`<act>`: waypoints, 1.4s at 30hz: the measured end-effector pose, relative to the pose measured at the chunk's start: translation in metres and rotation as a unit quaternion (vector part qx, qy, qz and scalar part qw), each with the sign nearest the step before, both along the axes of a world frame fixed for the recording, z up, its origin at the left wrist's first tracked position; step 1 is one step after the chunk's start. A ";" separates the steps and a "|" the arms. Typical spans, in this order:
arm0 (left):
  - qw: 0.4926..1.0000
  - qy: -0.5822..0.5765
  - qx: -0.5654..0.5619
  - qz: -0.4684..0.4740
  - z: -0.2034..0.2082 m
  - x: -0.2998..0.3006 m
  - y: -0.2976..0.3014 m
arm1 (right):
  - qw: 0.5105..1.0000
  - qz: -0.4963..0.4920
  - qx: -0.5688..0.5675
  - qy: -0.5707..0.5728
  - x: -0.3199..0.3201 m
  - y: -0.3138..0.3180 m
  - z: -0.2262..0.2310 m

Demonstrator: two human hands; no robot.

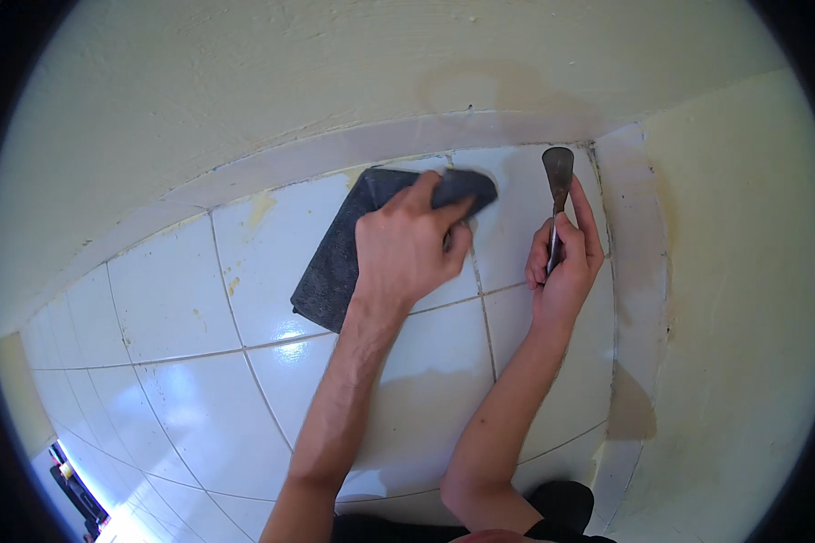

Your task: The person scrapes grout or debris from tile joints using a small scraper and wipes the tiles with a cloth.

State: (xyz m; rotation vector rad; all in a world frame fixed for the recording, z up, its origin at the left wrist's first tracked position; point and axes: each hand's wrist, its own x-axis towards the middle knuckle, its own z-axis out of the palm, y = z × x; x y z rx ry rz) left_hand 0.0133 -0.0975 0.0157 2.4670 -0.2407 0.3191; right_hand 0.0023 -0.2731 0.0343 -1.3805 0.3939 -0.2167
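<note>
My left hand (401, 249) presses down on a dark grey cloth (328, 276) lying on the white floor tiles, its fingers closed on a folded edge. That folded edge sticks out to the right beyond my fingers and looks slightly blurred. In my right hand (570, 267) is a scraper (559, 166) with a flared, brownish metal blade. The blade points away from me toward the room corner. My right index finger stretches along the blade's neck while the other fingers wrap round the handle, which is partly hidden.
A low skirting (335, 152) runs along the far wall and another skirting (632, 199) along the right wall, meeting in a corner. Yellowish stains (261, 210) mark the tiles left of the cloth. Several dark items (77, 489) stand at the lower left, in bright light.
</note>
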 end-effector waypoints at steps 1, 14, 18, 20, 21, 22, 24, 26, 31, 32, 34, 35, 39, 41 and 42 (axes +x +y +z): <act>1.000 -0.001 0.000 0.000 0.000 0.001 0.001 | 1.000 0.008 -0.005 0.000 0.000 -0.001 -0.001; 0.984 0.051 -0.092 0.146 -0.001 0.004 0.060 | 0.945 0.215 -0.242 0.042 -0.006 0.009 0.008; 0.979 0.077 -0.112 0.151 -0.002 0.003 0.065 | 0.906 0.263 -0.321 0.086 -0.008 0.036 0.025; 0.979 0.037 -0.173 0.102 -0.008 0.004 0.070 | 0.897 0.269 -0.339 0.086 -0.008 0.046 0.024; 0.979 0.037 -0.174 0.104 -0.011 0.005 0.075 | 0.897 0.271 -0.339 0.086 -0.009 0.050 0.024; 0.977 0.019 -0.188 0.093 -0.015 0.005 0.079 | 0.883 0.288 -0.362 0.083 -0.011 0.053 0.025; 0.975 0.002 -0.204 0.084 -0.020 0.006 0.084 | 0.844 0.319 -0.421 0.095 -0.013 0.060 0.031; 0.977 -0.011 -0.197 0.079 -0.023 0.007 0.085 | 0.848 0.319 -0.414 0.086 -0.016 0.066 0.026; 0.972 0.009 -0.225 0.075 -0.019 0.006 0.085 | 0.842 0.324 -0.413 0.125 -0.014 0.073 0.035; 0.973 -0.011 -0.220 0.064 -0.022 0.006 0.087 | 0.841 0.323 -0.415 0.124 -0.014 0.074 0.036; 0.975 -0.014 -0.211 0.064 -0.027 0.007 0.088 | 0.841 0.322 -0.417 0.125 -0.014 0.075 0.034; 0.977 -0.017 -0.202 0.064 -0.027 0.006 0.089 | 0.841 0.317 -0.422 0.119 -0.014 0.076 0.031; 0.977 0.020 -0.201 0.068 -0.015 0.006 0.084 | 0.836 0.297 -0.451 0.099 -0.015 0.076 0.026; 0.976 0.015 -0.208 0.055 -0.015 0.006 0.086 | 0.834 0.303 -0.442 0.128 -0.013 0.077 0.036; 0.976 0.014 -0.208 0.055 -0.015 0.006 0.086 | 0.831 0.308 -0.435 0.159 -0.012 0.077 0.040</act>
